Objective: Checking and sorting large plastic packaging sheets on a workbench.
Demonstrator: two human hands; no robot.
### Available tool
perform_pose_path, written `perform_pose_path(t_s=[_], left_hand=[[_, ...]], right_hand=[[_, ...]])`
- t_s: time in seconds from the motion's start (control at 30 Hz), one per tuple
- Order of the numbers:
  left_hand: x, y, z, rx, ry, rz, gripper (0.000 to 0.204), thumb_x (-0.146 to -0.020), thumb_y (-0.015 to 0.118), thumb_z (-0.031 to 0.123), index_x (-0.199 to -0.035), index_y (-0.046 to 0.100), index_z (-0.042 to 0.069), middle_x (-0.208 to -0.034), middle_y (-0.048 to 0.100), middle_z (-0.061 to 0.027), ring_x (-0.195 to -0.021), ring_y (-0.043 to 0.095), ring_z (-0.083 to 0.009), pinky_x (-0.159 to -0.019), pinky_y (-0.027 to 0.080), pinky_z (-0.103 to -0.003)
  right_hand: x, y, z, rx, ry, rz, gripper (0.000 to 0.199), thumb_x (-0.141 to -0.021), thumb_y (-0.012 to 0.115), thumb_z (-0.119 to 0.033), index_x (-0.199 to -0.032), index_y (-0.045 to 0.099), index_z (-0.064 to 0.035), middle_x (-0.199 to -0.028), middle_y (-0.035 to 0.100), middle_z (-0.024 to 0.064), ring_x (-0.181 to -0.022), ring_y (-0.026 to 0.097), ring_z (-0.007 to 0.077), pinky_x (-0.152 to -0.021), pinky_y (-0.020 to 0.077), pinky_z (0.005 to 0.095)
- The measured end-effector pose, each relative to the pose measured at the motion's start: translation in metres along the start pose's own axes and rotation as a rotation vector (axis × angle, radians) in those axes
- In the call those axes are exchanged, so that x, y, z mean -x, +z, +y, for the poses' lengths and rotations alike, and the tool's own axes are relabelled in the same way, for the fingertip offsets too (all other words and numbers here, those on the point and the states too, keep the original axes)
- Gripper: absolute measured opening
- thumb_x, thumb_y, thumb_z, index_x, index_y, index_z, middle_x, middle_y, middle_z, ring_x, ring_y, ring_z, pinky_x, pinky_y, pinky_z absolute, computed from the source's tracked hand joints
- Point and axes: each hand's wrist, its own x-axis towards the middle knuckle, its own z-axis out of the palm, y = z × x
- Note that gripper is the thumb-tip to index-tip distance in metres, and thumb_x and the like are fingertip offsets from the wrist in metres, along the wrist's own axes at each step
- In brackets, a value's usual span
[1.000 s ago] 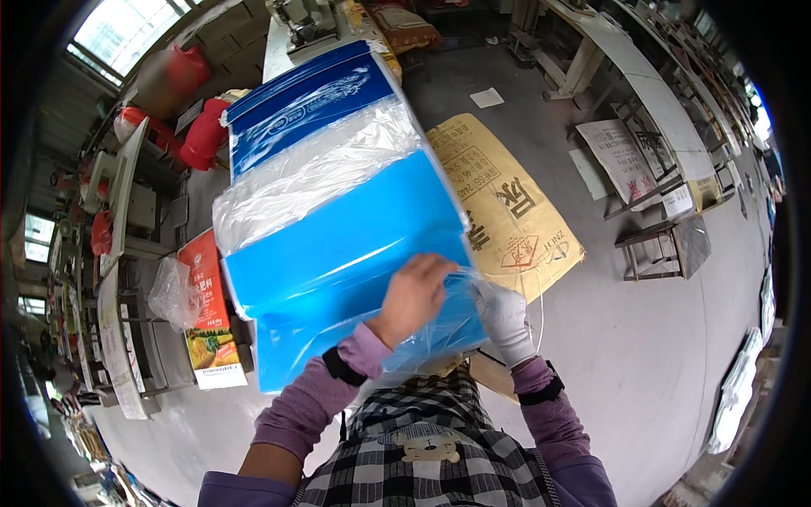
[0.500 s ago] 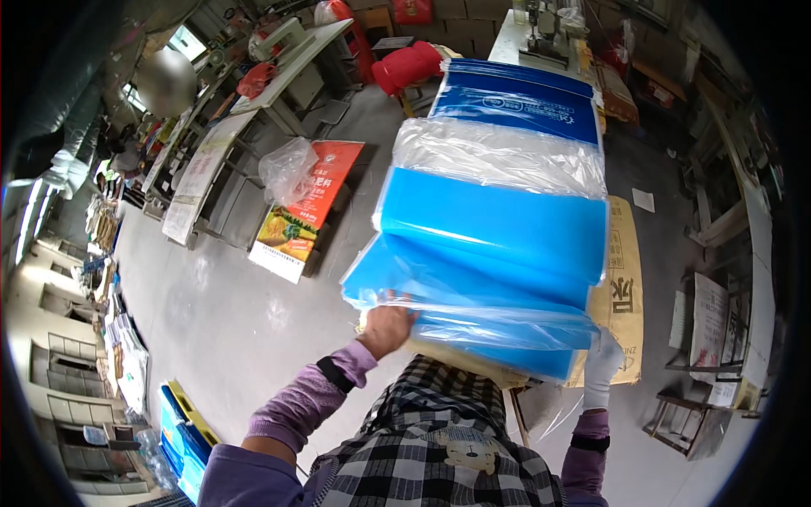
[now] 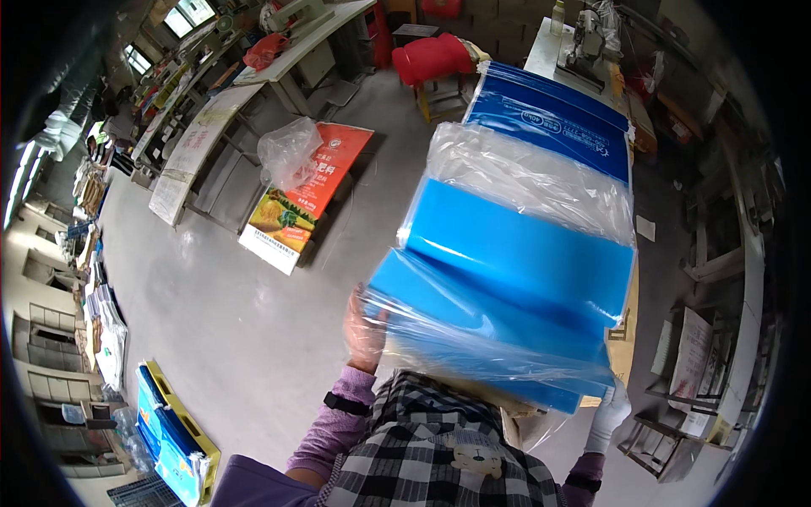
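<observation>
A bright blue bag (image 3: 515, 249) lies folded over a work table in front of me. Clear plastic film (image 3: 498, 338) hangs wrinkled across its near end. My left hand (image 3: 364, 334), bare and a little blurred, is closed on the film at the near left corner. At the near right corner my right hand (image 3: 610, 416), in a white glove, grips the film's edge, with its fingers partly hidden. Beyond the blue part lies a crumpled clear plastic liner (image 3: 528, 173), then dark blue printed bags (image 3: 549, 122) at the far end.
A sewing machine (image 3: 589, 42) stands behind the table, beside a red-cushioned stool (image 3: 435, 61). On the left, a low stand bears an orange printed bag (image 3: 338, 152) and a crumpled clear bag (image 3: 289, 154). Blue bags (image 3: 173, 439) lie at lower left, a small wooden stool (image 3: 663, 444) at lower right.
My left hand has moved outward from the near edge to the left corner, drawing the film with it. My right hand stays at the right corner, slightly lower. The whole view has shifted.
</observation>
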Motion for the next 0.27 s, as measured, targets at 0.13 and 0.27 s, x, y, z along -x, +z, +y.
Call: perform_pose_path(t_s=[0.13, 0.27], left_hand=[[-0.027, 0.013, -0.010, 0.314, -0.230, -0.135, 0.052, -0.076, 0.078, 0.025, -0.119, 0.057, 0.004, -0.100, 0.067, -0.0182, -0.083, 0.068, -0.0298, -0.072, 0.054, -0.036], [-0.056, 0.036, -0.028, 0.273, -0.217, -0.224, 0.055, -0.075, 0.080, 0.029, -0.123, 0.059, 0.012, -0.099, 0.069, -0.0178, -0.080, 0.070, -0.0256, -0.071, 0.055, -0.034]], right_hand=[[0.013, 0.002, -0.003, 0.097, 0.010, -0.004, 0.026, -0.094, 0.054, -0.024, -0.105, 0.068, -0.0064, -0.090, 0.069, 0.0158, -0.081, 0.068, 0.0307, -0.071, 0.0532, 0.0395], [0.015, 0.009, -0.004, 0.009, 0.017, -0.054, 0.033, -0.094, 0.053, -0.034, -0.110, 0.066, -0.0082, -0.099, 0.070, 0.0142, -0.089, 0.069, 0.0276, -0.079, 0.0539, 0.0381]])
